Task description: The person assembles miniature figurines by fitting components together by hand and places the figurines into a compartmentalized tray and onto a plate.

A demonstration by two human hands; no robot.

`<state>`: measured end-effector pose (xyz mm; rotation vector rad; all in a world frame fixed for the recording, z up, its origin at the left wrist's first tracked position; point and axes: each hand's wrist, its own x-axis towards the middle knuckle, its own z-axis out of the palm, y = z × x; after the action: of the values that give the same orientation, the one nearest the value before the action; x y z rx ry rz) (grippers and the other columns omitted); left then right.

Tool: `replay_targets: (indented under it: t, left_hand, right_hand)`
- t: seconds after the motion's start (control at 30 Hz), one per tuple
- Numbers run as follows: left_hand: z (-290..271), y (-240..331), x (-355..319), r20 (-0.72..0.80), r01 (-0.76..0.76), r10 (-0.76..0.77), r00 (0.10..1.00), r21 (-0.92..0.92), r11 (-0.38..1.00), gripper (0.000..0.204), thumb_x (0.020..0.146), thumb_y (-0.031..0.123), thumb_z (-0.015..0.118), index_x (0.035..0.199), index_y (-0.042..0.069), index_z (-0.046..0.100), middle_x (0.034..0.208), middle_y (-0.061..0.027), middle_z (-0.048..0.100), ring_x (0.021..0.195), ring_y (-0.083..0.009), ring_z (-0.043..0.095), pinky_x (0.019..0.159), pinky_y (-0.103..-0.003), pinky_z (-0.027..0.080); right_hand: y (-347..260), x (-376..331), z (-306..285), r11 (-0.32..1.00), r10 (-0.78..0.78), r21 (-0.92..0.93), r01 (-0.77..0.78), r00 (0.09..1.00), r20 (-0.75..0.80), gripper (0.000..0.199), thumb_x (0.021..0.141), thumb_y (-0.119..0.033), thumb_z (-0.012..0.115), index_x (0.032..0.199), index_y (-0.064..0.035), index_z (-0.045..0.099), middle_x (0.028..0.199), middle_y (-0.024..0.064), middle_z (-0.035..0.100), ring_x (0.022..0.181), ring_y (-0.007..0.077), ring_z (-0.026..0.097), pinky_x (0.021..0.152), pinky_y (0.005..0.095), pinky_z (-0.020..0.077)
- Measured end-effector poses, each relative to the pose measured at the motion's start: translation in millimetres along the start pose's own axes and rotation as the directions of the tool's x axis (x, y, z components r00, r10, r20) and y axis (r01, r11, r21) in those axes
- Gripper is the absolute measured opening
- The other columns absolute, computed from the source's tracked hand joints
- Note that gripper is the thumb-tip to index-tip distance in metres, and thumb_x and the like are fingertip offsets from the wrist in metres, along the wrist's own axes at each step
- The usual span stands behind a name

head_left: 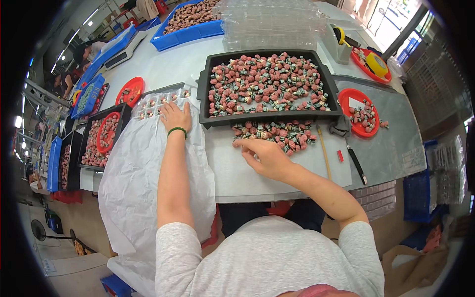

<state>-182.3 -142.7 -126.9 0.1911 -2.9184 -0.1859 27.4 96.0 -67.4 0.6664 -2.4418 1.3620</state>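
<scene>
My left hand [175, 119] lies with fingers spread on the near right part of a clear compartment tray [151, 105]. Small pink-and-green berry-like pieces sit in several of its cells. White tissue paper [148, 168] spreads beneath my left forearm. At the left end of a loose pile of pink pieces [292, 143], my right hand [264, 156] hovers low, thumb apart from the forefinger. A pink piece shows by the forefinger's tip; whether it is gripped is unclear. Behind the pile stands a black tray [262, 120] full of the same pieces.
Right of the pile lie a wooden stick [324, 151], a red block [340, 156] and a black pen-like tool [356, 165]. A red plate [345, 99] holds more pieces. Stacked clear trays [272, 22], a blue crate [190, 27] and a tape dispenser [338, 44] stand farther back.
</scene>
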Motion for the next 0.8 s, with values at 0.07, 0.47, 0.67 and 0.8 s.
replay_targets:
  t: [0.07,0.47,0.67,0.8]
  left_hand:
    - [1.7,-1.0,-0.3,-0.005,-0.005,0.005,1.0,-0.001,1.0,0.074,0.087,0.053,0.029,0.134,-0.004,0.023,0.142,-0.0197,0.018,0.133,-0.0298,0.014,0.105,-0.047,0.014]
    - [3.4,-6.2,-0.1,0.01,-0.007,0.007,1.0,0.011,1.0,0.075,0.087,0.055,0.027,0.135,-0.002,0.021,0.143,-0.0194,0.016,0.132,-0.0324,0.014,0.105,-0.047,0.012]
    - [-3.1,8.5,0.0,-0.002,-0.058,0.058,0.998,-0.006,0.998,0.074,0.087,0.053,0.03,0.134,-0.003,0.024,0.141,-0.0205,0.02,0.132,-0.0323,0.015,0.104,-0.047,0.015]
    - [-5.5,-8.0,2.1,0.041,-0.026,0.023,0.999,0.065,0.998,0.074,0.087,0.054,0.03,0.133,-0.003,0.026,0.141,-0.0205,0.02,0.131,-0.0328,0.017,0.104,-0.047,0.017]
  right_hand:
    - [0.3,-9.0,-3.4,1.0,0.018,0.005,-0.018,1.0,-0.006,0.033,0.077,0.001,0.056,0.11,-0.0008,0.055,0.081,0.0091,0.062,0.064,0.0176,0.057,0.056,0.0278,0.045]
    - [-13.7,-36.8,-13.7,0.984,0.165,0.072,-0.163,0.986,-0.026,0.028,0.077,0.0,0.056,0.105,-0.0011,0.057,0.08,0.0112,0.061,0.064,0.021,0.058,0.06,0.0309,0.0462]
    - [-13.1,-45.6,-17.3,0.978,0.198,0.083,-0.193,0.978,-0.064,0.029,0.077,-0.001,0.057,0.106,-0.0022,0.057,0.078,0.0081,0.061,0.063,0.0155,0.056,0.053,0.0264,0.0432]
    - [-10.7,-57.3,-14.0,0.98,0.179,0.101,-0.169,0.979,-0.1,0.028,0.078,-0.003,0.059,0.105,-0.004,0.059,0.079,0.0055,0.062,0.06,0.0104,0.055,0.047,0.0222,0.0407]
